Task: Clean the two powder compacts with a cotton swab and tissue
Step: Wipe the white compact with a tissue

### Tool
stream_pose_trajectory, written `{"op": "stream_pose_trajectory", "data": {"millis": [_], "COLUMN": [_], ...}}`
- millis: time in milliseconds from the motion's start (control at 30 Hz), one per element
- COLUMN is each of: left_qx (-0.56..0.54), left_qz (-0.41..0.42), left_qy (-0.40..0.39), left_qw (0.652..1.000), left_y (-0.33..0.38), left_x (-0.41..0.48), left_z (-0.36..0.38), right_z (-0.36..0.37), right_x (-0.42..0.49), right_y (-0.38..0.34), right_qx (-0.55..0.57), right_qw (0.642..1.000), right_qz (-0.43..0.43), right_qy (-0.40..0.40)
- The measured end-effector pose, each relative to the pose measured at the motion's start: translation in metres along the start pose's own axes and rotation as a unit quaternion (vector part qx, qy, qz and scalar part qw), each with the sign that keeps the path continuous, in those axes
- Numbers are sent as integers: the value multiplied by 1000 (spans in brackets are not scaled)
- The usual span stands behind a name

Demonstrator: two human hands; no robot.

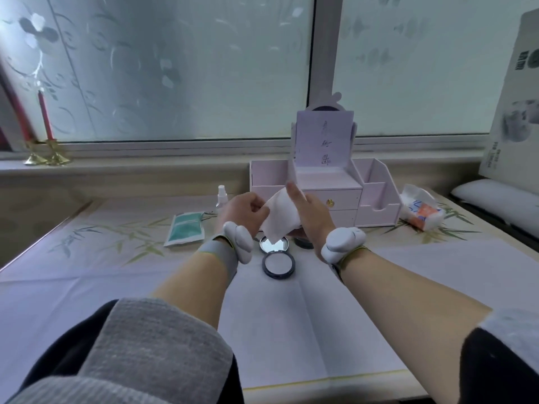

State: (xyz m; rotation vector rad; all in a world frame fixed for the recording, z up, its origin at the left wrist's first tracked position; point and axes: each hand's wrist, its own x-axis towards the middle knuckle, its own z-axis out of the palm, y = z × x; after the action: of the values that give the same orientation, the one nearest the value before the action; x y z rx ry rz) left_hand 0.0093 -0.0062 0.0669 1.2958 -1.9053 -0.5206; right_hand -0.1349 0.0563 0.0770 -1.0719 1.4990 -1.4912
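A white tissue [280,215] hangs in the air between my two hands, above the table. My left hand [244,210] pinches its left edge, and my right hand [309,212] holds its right side with the index finger raised. Below them an open round powder compact [277,256] lies flat, mirror lid away from me and pale powder pan nearer. A second dark compact [303,242] lies just right of it, mostly hidden behind my right wrist. No cotton swab shows.
A pink desk organiser [320,193] with a drawer stands behind my hands. A tissue pack [421,212] lies at its right, a small spray bottle [221,196] and a teal packet [185,228] to the left. Two red candles [43,123] stand on the window sill.
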Motion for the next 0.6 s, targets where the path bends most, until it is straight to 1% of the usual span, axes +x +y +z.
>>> {"op": "stream_pose_trajectory", "data": {"millis": [33,67,133,167,233,300,333,400,533,600], "left_qx": [-9,-15,-17,-15,12,47,59,69,82,95], "left_qz": [-7,-17,-34,-45,-86,-131,-150,-177,-216,-219], "left_qy": [4,4,10,11,-5,-29,-40,-56,-91,-115], "left_qw": [1000,1000,999,999,996,990,986,980,969,964], "left_y": [-1,-2,-7,-12,-22,-31,-35,-42,-49,-50], "left_x": [0,0,-1,-1,-4,-7,-7,-5,4,7], "left_z": [4,9,21,29,42,49,51,54,61,62], "right_z": [-1,-2,-6,-9,-17,-26,-29,-32,-29,-24], "right_x": [-1,0,5,8,13,18,20,23,28,31], "right_y": [5,10,21,27,33,39,42,46,58,66], "right_qx": [-20,-75,-195,-224,-233,-247,-262,-296,-381,-375], "right_qw": [1000,997,976,966,956,942,937,932,920,925], "right_qz": [-11,-35,-80,-85,-87,-117,-129,-136,-83,-64], "right_qy": [-7,4,58,94,158,194,192,157,46,12]}}
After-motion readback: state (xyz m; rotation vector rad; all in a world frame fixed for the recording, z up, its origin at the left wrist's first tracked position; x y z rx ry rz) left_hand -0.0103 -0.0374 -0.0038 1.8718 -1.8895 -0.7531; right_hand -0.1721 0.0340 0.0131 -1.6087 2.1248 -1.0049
